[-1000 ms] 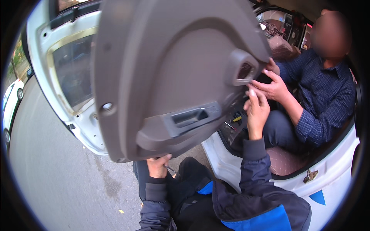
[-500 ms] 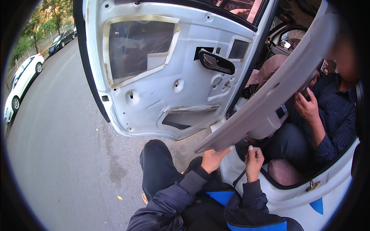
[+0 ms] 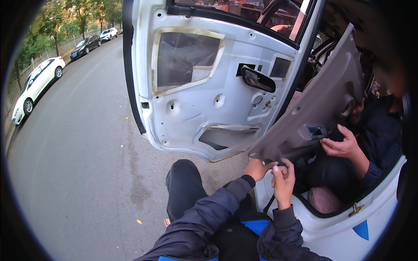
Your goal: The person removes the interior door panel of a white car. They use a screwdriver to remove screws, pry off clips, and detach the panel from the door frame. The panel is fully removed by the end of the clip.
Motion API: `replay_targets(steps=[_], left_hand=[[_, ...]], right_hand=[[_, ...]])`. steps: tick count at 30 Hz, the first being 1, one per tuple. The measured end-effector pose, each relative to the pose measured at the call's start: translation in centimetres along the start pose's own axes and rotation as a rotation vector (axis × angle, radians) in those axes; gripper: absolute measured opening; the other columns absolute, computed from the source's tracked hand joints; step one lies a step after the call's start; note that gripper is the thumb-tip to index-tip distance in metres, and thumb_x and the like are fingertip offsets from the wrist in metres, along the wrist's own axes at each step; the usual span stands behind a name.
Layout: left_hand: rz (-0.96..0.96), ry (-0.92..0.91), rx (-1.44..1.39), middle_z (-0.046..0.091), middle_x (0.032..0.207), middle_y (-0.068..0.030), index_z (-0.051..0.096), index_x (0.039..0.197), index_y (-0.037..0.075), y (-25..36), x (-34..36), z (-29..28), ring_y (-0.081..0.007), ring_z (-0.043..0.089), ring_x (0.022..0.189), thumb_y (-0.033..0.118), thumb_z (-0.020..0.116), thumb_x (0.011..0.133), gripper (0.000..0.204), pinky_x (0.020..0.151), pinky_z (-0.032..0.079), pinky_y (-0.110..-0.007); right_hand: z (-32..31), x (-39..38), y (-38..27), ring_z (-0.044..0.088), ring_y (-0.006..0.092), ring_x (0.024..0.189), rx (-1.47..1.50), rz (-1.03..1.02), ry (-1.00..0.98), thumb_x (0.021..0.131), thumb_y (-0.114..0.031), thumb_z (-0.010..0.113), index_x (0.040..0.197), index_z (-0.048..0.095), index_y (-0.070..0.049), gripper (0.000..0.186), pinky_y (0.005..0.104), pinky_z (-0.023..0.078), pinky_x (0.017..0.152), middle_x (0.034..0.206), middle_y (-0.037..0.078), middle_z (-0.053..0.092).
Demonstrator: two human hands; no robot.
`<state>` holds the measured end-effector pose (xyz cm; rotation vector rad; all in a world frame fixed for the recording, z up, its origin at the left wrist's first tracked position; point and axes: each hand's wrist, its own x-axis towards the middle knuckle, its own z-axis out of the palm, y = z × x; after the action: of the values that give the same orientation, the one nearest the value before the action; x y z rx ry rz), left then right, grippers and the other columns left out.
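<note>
A grey-brown door trim panel [image 3: 300, 117] stands tilted between me and the vehicle's doorway, its face partly turned toward me. My left hand [image 3: 257, 169] is closed on its lower corner, thumb stretched toward my other hand. Just right of it, beside the panel's lower edge, my right hand [image 3: 284, 180] has its fingers curled; anything between them is too small to make out. A person's hand [image 3: 346, 144], fingers apart, is by the panel's rectangular recess [image 3: 315, 132]. More of that person's fingers show at the panel's far edge.
The white vehicle door [image 3: 187, 108] stands open ahead, its inner metal bare, with a black inside handle [image 3: 257, 78] and plastic-covered openings. A person in a dark shirt [image 3: 370, 130] sits inside at the right. Parked cars, including a white car [image 3: 39, 85], line the road [image 3: 82, 174].
The panel has swung round from nearly edge-on, showing more of its face. My hands have come closer together at its lower edge. The person's hand has lowered and opened beside the panel.
</note>
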<state>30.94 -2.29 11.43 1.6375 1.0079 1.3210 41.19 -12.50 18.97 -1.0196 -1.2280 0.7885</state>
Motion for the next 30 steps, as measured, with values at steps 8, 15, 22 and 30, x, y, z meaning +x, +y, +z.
replay_targets(steps=[8,15,22,30], left_hand=[[-0.313,0.003,0.121,0.073,0.094,-0.0193,0.066,0.119,-0.006,-3.3,-2.5,-3.0,-0.0340,0.070,0.085,0.038,0.086,0.081,0.061,0.081,0.055,-0.040],[-0.361,0.295,-0.423,0.067,0.079,-0.0024,0.069,0.101,-0.001,0.0,-5.8,-10.0,-0.0099,0.058,0.068,0.026,0.076,0.095,0.028,0.059,0.045,-0.029],[-0.425,0.039,-0.398,0.059,0.075,0.0029,0.071,0.114,0.000,4.8,-9.1,-12.8,-0.0051,0.050,0.062,0.037,0.072,0.098,0.040,0.054,0.038,-0.024],[-0.297,-0.361,-0.505,0.069,0.085,-0.0024,0.070,0.108,-0.002,5.7,-12.1,-10.1,-0.0079,0.060,0.078,0.022,0.065,0.104,0.025,0.071,0.046,-0.024]], right_hand=[[2.8,4.1,-0.1,0.052,0.0072,0.056,0.046,0.096,-0.062,0.098,-0.013,0.070,0.159,0.025,0.005,0.078,0.0210,0.040,0.050,0.089,0.006,0.066],[3.9,3.6,1.3,0.052,0.0071,0.056,0.090,0.117,-0.083,0.096,-0.010,0.069,0.161,0.020,0.005,0.082,0.0212,0.041,0.049,0.088,0.007,0.065],[5.9,1.5,0.7,0.050,0.0061,0.053,0.247,0.191,-0.120,0.099,-0.011,0.067,0.155,0.033,0.004,0.067,0.0201,0.038,0.047,0.084,0.007,0.064],[6.7,1.1,0.5,0.058,0.0103,0.060,0.488,0.296,-0.084,0.103,-0.023,0.063,0.145,0.045,0.002,0.053,0.0218,0.043,0.051,0.093,0.009,0.065]])
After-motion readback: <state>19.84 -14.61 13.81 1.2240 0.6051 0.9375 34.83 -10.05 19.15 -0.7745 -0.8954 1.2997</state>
